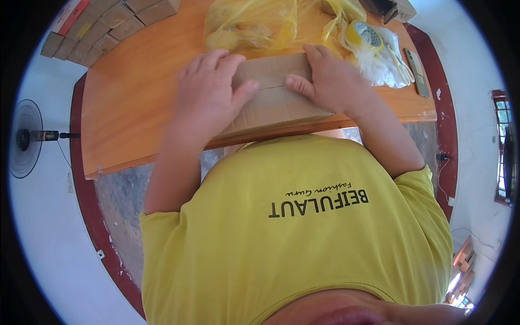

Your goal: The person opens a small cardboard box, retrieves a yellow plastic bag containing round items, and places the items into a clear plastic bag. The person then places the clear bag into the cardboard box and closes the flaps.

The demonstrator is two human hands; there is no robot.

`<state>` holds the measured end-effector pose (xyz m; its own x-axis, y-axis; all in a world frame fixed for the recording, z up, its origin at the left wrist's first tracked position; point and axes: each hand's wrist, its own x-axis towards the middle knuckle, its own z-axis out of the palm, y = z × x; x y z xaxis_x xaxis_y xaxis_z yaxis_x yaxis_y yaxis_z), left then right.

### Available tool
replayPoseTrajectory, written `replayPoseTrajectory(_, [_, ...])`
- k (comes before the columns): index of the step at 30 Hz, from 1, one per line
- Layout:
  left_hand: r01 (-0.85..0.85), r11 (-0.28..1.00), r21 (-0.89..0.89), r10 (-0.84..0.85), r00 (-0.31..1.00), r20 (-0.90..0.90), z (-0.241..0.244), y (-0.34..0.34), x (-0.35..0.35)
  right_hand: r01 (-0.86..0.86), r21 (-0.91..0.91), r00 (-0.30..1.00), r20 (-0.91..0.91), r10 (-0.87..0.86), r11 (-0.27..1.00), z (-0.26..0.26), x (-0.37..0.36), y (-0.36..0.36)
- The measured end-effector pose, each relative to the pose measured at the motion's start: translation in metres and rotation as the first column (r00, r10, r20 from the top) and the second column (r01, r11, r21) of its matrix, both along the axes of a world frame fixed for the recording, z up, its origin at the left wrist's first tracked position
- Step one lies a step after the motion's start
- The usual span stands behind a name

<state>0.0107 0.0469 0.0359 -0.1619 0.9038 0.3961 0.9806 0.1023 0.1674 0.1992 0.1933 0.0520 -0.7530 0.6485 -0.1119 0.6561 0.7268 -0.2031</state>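
A brown cardboard box [280,99] lies at the table's near edge, right in front of my body. Its top flaps are folded down and meet in a narrow seam across the middle. My left hand [207,87] grips the left end, thumb on the top and fingers reaching over the far side. At the right end, my right hand [335,79] holds the box with its thumb on the top, close to the seam. My hands cover parts of both ends, and the inside of the box is hidden.
Beyond the box lies a yellow plastic bag [252,26] with items inside. At the right are a tape roll [367,35], clear plastic wrapping [386,61] and a phone [416,73]. Small cardboard boxes [109,24] stand stacked at the far left of the wooden table [126,113]. A fan [26,138] stands leftward.
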Motion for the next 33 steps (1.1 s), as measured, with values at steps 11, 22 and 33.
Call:
replayPoseTrajectory(11, [0.045,0.999,0.002,-0.045,0.998,0.049,-0.012,0.000,0.007,-0.022,-0.037,0.992,-0.123,0.017,0.999,-0.016,0.006,0.001])
replayPoseTrajectory(22, [0.094,0.995,-0.016,-0.088,0.973,0.213,-0.013,-0.006,-0.006,-0.046,-0.109,0.986,-0.164,0.028,0.993,-0.018,0.007,0.006])
replayPoseTrajectory(33, [0.113,0.993,-0.017,-0.104,0.953,0.285,-0.021,-0.011,-0.014,-0.133,-0.174,0.958,-0.276,0.081,0.976,-0.027,0.013,0.014])
